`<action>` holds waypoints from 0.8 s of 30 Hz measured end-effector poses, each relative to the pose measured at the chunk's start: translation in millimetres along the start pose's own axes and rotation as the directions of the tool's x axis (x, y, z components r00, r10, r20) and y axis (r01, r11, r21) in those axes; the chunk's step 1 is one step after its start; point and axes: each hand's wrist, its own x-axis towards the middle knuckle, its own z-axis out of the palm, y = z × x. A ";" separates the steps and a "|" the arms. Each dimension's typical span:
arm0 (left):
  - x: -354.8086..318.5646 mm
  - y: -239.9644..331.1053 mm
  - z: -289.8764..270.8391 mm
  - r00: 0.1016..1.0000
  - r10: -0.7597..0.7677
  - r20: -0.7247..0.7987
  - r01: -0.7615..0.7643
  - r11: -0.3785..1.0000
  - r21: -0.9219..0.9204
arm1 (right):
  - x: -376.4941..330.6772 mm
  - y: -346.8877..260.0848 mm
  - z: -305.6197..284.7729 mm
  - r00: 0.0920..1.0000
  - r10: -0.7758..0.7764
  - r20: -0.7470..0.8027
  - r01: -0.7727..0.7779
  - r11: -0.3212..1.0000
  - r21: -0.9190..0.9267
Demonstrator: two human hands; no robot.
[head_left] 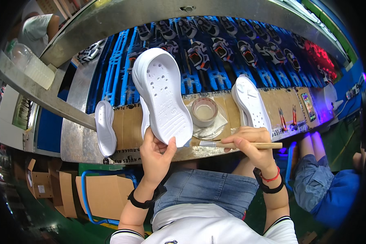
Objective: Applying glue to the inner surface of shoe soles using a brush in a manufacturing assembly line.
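Observation:
A white shoe sole (165, 93) stands raised before me, its perforated inner side toward me. My left hand (155, 156) grips its lower end, thumb in front and fingers behind. My right hand (248, 146) is closed round the wooden handle of a flat brush (268, 145); the pale bristles point left, close to the sole's lower edge. Between the hands, a small round cup (204, 110) of whitish liquid sits on a crumpled, pale base. More white soles lie on the cardboard-covered bench: one (106, 128) at the left, one (250, 101) at the right, another partly hidden behind the raised sole.
Beyond the cardboard (126, 122), a blue rack line (122, 77) carries several shoe uppers (198, 55). A metal rail (122, 24) crosses above. A phone (308, 106) and small red-handled tools (294, 116) lie at the right. Another person (329, 183) sits there; a plastic bottle (30, 63) is far left.

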 end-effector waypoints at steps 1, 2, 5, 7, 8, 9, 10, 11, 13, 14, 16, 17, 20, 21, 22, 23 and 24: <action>-0.2 0.5 0.1 1.000 -0.001 0.000 0.001 1.000 -0.001 | -0.2 0.9 -0.4 0.998 0.004 -0.062 -0.002 0.999 0.039; -0.2 1.1 0.3 1.000 -0.007 -0.005 0.007 1.000 -0.006 | 1.0 0.9 -0.3 0.998 0.005 -0.062 -0.003 0.999 0.038; 1.3 0.9 -1.0 1.000 -0.008 -0.007 0.008 1.000 -0.014 | 5.2 0.6 -0.8 0.999 -0.012 0.044 0.014 0.999 -0.044; 2.8 0.5 -1.4 1.000 0.000 -0.007 0.000 1.000 -0.017 | 5.6 0.1 -6.0 0.999 -0.022 0.049 0.023 0.999 -0.026; 3.5 0.5 -0.5 1.000 -0.004 -0.009 0.004 0.999 -0.040 | 7.7 -0.6 -5.9 0.998 -0.024 0.050 0.025 0.999 -0.025; 5.0 1.0 0.3 1.000 -0.006 -0.011 0.005 0.998 -0.064 | 10.8 -1.8 -5.5 0.999 -0.040 0.011 0.040 0.999 -0.026; 5.3 1.3 0.9 1.000 -0.002 -0.008 0.001 0.998 -0.067 | 11.2 -3.9 -5.5 0.998 -0.055 -0.031 0.054 0.998 -0.032; 6.4 2.2 1.6 1.000 -0.015 0.003 0.015 0.999 -0.051 | 10.7 -5.7 -6.1 0.998 -0.058 -0.036 0.057 0.998 -0.039; 7.5 7.4 3.7 1.000 -0.002 0.018 0.003 0.999 -0.040 | 7.9 -11.4 -7.6 0.999 -0.024 0.036 0.028 0.994 -0.104; 9.3 7.9 4.2 1.000 -0.010 0.014 0.011 0.998 -0.069 | 7.8 -11.7 -11.0 0.998 -0.063 0.015 0.064 0.993 -0.094; 18.5 13.4 4.3 0.999 -0.009 0.048 0.014 0.995 -0.097 | -1.4 -17.9 -21.5 0.983 -0.047 -0.178 0.045 0.999 -0.017; 28.4 21.8 7.2 0.997 0.037 0.071 -0.026 0.988 -0.155 | -10.4 -17.5 -24.5 0.942 0.027 -0.335 0.007 0.995 0.100; 71.1 65.7 22.8 0.979 0.089 0.186 -0.038 0.964 -0.263 | -38.1 -8.3 -34.1 0.718 0.214 -0.662 -0.013 0.956 0.294; 90.8 85.6 27.6 0.963 0.069 0.261 0.008 0.959 -0.284 | -45.3 -8.2 -36.3 0.701 0.219 -0.679 -0.005 0.953 0.302; 115.5 100.3 37.5 0.961 0.086 0.263 0.014 0.934 -0.358 | -51.7 -7.0 -39.0 0.682 0.227 -0.696 0.000 0.951 0.310; 140.6 117.7 54.6 0.960 0.092 0.264 0.021 0.917 -0.397 | -55.9 -4.5 -39.4 0.675 0.218 -0.705 0.004 0.954 0.299; 168.1 136.6 61.9 0.958 0.140 0.251 -0.012 0.892 -0.453 | -57.0 -6.1 -37.1 0.695 0.239 -0.678 -0.018 0.949 0.316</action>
